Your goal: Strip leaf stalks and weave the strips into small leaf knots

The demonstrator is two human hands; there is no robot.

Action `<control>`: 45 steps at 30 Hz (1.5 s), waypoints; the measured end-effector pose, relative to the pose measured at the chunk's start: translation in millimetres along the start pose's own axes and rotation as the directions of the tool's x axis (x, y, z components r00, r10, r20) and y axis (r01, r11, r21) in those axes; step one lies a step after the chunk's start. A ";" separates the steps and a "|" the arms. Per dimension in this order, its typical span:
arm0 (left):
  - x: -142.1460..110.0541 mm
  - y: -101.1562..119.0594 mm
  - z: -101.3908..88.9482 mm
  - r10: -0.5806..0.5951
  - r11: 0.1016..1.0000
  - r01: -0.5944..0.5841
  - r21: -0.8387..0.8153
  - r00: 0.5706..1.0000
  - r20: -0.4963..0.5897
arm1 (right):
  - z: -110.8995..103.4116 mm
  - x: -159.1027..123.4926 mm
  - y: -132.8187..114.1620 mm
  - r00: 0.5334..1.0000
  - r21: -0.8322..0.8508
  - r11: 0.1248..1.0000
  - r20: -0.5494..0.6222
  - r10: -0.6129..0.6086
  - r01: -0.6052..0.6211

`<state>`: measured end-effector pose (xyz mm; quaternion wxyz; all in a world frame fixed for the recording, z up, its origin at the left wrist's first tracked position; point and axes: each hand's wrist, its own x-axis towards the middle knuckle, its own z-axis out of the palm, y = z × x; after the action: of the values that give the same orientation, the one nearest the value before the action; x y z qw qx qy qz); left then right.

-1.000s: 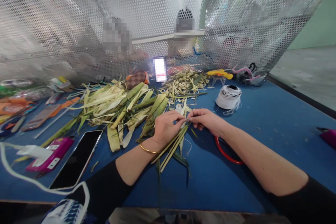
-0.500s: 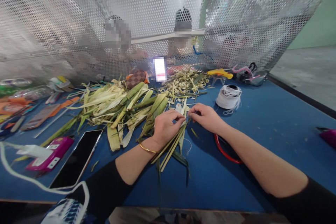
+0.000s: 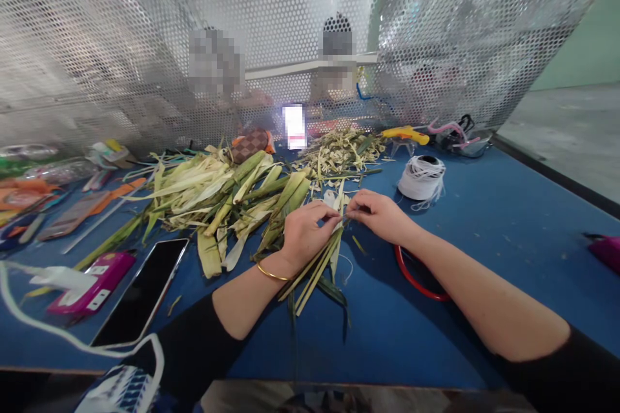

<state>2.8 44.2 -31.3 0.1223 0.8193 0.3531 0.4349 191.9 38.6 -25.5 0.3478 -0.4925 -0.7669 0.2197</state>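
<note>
My left hand [image 3: 310, 231], with a gold bangle at its wrist, is closed in a pinch over a bundle of long green and pale husk strips [image 3: 317, 274]. Its fingertips almost meet those of my right hand [image 3: 375, 211], which also pinches. A fine white thread seems to pass between them, mostly hidden by the fingers; a loose curl of thread [image 3: 349, 264] shows beside the strips. Part of the bundle disappears under my left palm, and its lower ends point toward me. A spool of white thread [image 3: 420, 179] stands beyond my right hand.
A heap of husks [image 3: 208, 187] lies to the left, with shredded pieces [image 3: 346, 155] behind. A phone [image 3: 143, 290] and a magenta power strip [image 3: 92, 284] with a white cable lie front left. A red ring [image 3: 416, 281] is under my right forearm. People sit behind the perforated screen [image 3: 276, 19].
Both hands stay almost in place, still pinching close together. My right fingertips have shifted very slightly to the left. The bundle and spool look unmoved.
</note>
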 end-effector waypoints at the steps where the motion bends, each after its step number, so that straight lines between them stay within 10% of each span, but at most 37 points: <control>1: 0.2 -0.4 -0.3 -0.005 1.000 0.005 -0.008 1.000 0.003 | -1.3 0.0 0.0 1.000 0.006 1.000 0.002 -0.006 0.006; 7: 3.1 -3.0 -5.6 -0.038 0.999 0.041 -0.031 0.996 0.075 | -13.1 0.0 -0.6 0.999 0.035 0.999 0.043 -0.012 0.011; 12: 6.2 -5.3 -8.9 -0.186 0.955 0.146 0.258 0.973 0.140 | -26.5 -0.7 -4.4 0.972 0.085 0.996 0.235 -0.028 0.009; 21: 8.8 -9.2 -7.7 -0.319 0.844 0.134 0.519 0.904 0.286 | -17.1 -5.0 -18.8 0.944 0.539 0.837 0.315 -0.099 -0.092; 29: 14.7 -10.4 -10.4 -0.432 0.895 0.445 -0.030 0.881 0.193 | 5.1 -4.1 -11.5 0.975 0.676 0.712 0.212 0.060 -0.191; 34: 14.0 -6.6 -7.8 -0.450 0.447 0.656 -0.608 0.752 0.481 | 4.7 -1.3 -12.0 0.980 0.546 0.827 0.195 0.028 -0.132; 45: 11.1 -1.9 -0.4 -0.445 0.516 0.671 -0.533 0.741 0.502 | 6.9 -1.3 -15.4 0.973 0.242 0.970 0.228 -0.025 -0.032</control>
<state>5.7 53.1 -25.1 0.6028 0.6086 0.3899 0.3380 177.8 31.0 -20.0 0.3144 -0.4186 -0.7683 0.3683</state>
